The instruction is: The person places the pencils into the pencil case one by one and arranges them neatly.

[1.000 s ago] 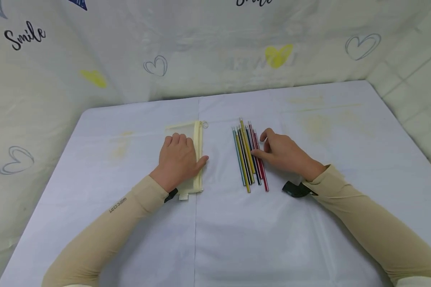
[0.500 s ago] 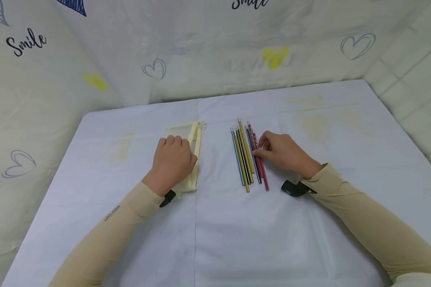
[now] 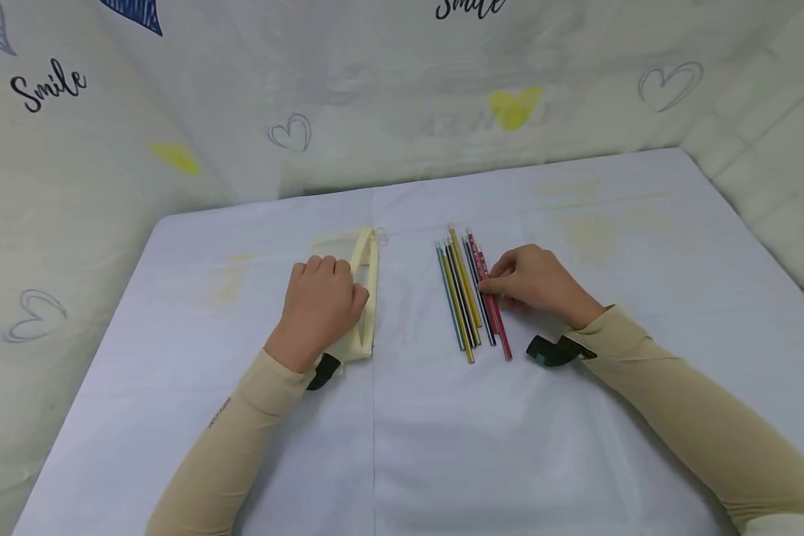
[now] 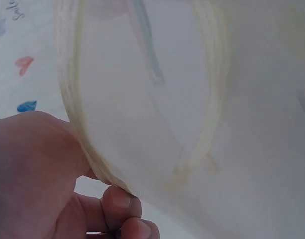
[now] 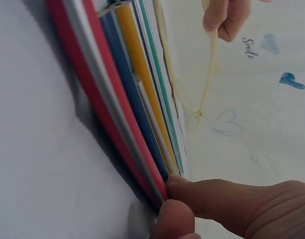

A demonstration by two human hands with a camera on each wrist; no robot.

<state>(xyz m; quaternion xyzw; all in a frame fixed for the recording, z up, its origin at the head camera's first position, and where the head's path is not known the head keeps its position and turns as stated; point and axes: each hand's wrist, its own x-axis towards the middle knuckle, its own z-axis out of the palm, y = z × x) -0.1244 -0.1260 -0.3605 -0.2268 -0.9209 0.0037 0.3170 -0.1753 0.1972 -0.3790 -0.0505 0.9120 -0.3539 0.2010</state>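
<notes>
While the left hand [image 3: 320, 313] has a lifted edge of the pale yellow pouch [image 3: 372, 305] gripped between thumb and fingers, I see its mouth gaping along the right side. That pouch lies on the white-covered table [image 3: 435, 439], and a small loop [image 3: 383, 235] sits at its far right corner. Near it on the right, well short of touching, a bunch of pencils [image 3: 467, 283] lies side by side, roughly in line with the pouch's length: teal, yellow, dark and red ones, their ends uneven. From over on the far side of that bunch as seen from the pouch, the right hand [image 3: 536, 275] reaches in, thumb and fingertip pinching a red pencil [image 5: 111, 107] at the bunch's outer edge. Its pencil lies beside the others; I can't tell whether it has left the cloth. Both arms wear beige sleeves [image 3: 697, 417], which come in from the near side of the pouch, with a black wrist piece [image 3: 554, 351] at each cuff. Beyond the pouch hangs a pale backdrop [image 3: 388, 74] printed with hearts and "Smile".
</notes>
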